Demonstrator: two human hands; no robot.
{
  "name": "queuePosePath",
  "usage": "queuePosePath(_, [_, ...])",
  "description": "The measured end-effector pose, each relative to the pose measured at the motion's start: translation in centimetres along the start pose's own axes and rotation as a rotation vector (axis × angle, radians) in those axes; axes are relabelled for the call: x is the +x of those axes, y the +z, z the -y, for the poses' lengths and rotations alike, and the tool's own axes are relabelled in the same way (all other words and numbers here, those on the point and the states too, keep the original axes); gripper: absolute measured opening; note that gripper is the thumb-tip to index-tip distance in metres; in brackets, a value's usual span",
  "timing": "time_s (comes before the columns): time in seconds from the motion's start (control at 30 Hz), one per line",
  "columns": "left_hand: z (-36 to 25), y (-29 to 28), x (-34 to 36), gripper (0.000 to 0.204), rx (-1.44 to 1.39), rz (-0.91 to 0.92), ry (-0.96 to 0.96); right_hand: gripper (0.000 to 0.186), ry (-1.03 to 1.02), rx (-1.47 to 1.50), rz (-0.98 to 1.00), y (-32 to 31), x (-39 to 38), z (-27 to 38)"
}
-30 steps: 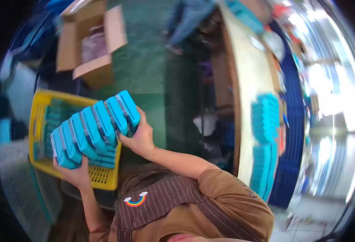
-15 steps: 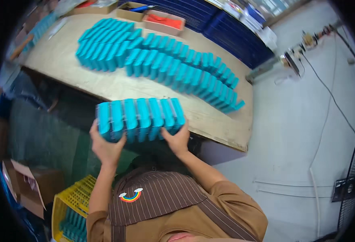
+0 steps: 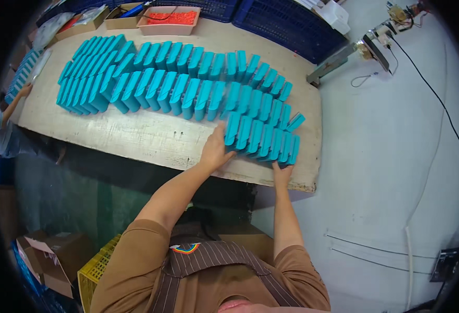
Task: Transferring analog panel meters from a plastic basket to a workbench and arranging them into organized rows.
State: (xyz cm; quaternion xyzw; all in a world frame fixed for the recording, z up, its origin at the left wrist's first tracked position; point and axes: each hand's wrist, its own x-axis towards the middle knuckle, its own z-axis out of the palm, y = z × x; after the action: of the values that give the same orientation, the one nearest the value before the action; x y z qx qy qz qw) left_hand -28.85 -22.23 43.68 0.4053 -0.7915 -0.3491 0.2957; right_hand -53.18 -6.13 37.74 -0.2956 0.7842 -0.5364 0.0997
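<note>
We hold row of teal cases between left hand and right hand at right end of counter. Longer teal rows beyond; pink tray of red pieces behind.

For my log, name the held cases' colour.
The held cases are turquoise; best in head view.

The pale table bears rowed teal cases and a pink tray.

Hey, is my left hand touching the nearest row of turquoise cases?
Touching: the head view shows your left hand against the left end of the nearest turquoise cases.
</note>
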Motion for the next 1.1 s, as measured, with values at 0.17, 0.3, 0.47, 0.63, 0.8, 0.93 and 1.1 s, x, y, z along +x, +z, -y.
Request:
queuePosePath(0.17, [2.2,-2.8,-1.5,0.088,0.081,0.155,-0.090,0.091,0.157,0.161,0.350,-1.0,1.3,1.2])
queuePosePath(0.3, [2.2,-12.0,-9.4,0.071,-0.156,0.067,-0.184,0.081,-0.204,-0.343,-0.123,-3.1,-1.2,1.9])
queuePosePath(0.47, [5.8,-22.5,-26.5,0.047,-0.220,-0.476,-0.570,0.059,-0.417,-0.015,-0.094,2.1,-2.0,12.4])
queuePosePath(0.63, [10.3,-26.5,-48.0,0.039,-0.056,-1.107,-0.901,0.031,-0.392,0.342,0.476,15.0,-3.6,22.9])
queuePosePath(0.8, [11.0,-22.9,-68.2,0.032,0.045,-1.689,-1.162,0.025,-0.310,0.275,1.173,23.8,-20.8,34.1])
queuePosePath(0.93, [8.9,-20.5,-77.7,0.033,-0.115,-1.952,-1.513,0.026,-0.632,0.083,1.885,28.7,-40.2,37.7])
queuePosePath(1.1, [4.5,-17.1,-83.1,0.041,-0.105,-1.982,-1.825,0.034,-1.394,-0.248,2.395,26.8,-58.1,41.5])
